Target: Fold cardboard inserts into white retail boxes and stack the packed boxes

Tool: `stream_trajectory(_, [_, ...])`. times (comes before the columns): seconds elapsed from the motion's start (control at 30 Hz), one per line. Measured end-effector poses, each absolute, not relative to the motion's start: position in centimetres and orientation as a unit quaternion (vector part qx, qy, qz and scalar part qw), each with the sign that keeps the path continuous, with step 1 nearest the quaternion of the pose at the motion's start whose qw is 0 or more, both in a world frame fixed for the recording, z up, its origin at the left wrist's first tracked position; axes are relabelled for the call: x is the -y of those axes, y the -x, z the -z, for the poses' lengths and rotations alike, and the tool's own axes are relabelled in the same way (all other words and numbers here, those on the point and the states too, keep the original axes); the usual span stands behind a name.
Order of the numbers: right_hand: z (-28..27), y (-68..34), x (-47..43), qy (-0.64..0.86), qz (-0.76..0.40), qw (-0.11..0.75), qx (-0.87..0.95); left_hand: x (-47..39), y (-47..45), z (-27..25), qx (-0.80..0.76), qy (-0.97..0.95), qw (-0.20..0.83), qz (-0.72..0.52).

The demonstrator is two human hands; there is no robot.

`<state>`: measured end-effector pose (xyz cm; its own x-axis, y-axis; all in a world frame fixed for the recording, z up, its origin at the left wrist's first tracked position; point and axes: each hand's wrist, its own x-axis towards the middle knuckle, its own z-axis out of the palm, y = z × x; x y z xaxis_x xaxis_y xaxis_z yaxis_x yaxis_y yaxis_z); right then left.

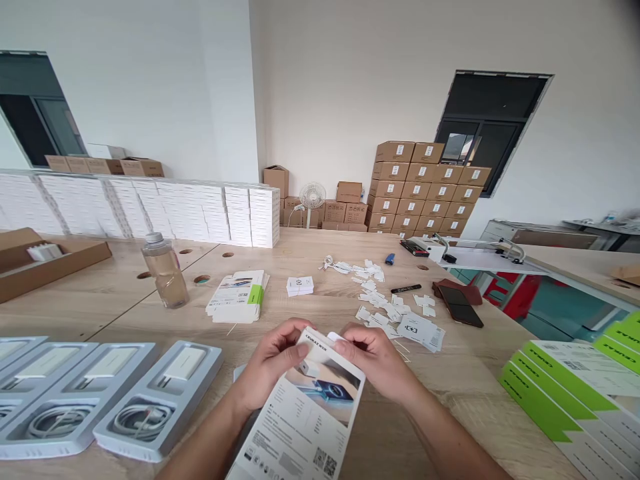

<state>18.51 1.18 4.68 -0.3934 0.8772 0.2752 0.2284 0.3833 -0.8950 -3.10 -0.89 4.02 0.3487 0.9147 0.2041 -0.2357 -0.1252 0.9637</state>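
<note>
A white printed box [305,427], with a picture and small text on its face, is held between both hands at the bottom middle. My left hand [275,357] grips its upper left edge, thumb across the front. At the upper right corner, near a small white flap, my right hand [375,357] pinches the box with its thumb. The lower end of the box runs out of view. To the left lie several pale trays [160,400], each with a white charger [185,363] and a coiled white cable [143,420].
Flat printed cartons [237,297], a card stack [300,286] and a bottle [166,270] stand beyond my hands. Paper pieces [380,300], a black marker [406,289] and a phone [461,307] lie right of centre. Green-white boxes [550,387] are stacked at right; white boxes [200,210] line the back left.
</note>
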Motion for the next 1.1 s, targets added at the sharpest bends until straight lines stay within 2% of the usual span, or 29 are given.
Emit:
stream_trajectory(0.17, [-4.1, -18.3, -1.1, 0.379, -0.553, 0.398, 0.626, 0.6, 3.2, -4.3, -0.306, -0.518, 0.585, -0.544])
stream_trajectory(0.23, [-4.0, -18.0, -0.8, 0.39, -0.575, 0.393, 0.603, 0.5, 3.3, -4.5, -0.316, -0.5, 0.578, -0.561])
stream_trajectory(0.43, [-4.8, -17.5, 0.1, 0.331, -0.542, 0.374, 0.676, 0.3, 3.6, -5.3, -0.324, -0.481, 0.586, -0.566])
stream_trajectory(0.6, [-2.9, -17.7, -0.9, 0.404, -0.55, 0.429, 0.592, 0.2, 4.4, -5.4, -0.324, -0.482, 0.633, -0.512])
stream_trajectory(0.73, [-2.2, -17.2, -1.2, 0.394, -0.559, 0.468, 0.56, 0.0, 5.5, -5.2, -0.331, -0.516, 0.607, -0.505])
stream_trajectory(0.93, [-3.1, -16.8, -0.3, 0.425, -0.559, 0.362, 0.613, 0.7, 5.5, -4.4, -0.319, -0.64, 0.551, -0.431])
stream_trajectory(1.1, [-2.2, -17.1, -1.0, 0.452, -0.59, 0.359, 0.564, 1.0, 4.8, -4.1, -0.314, -0.674, 0.504, -0.439])
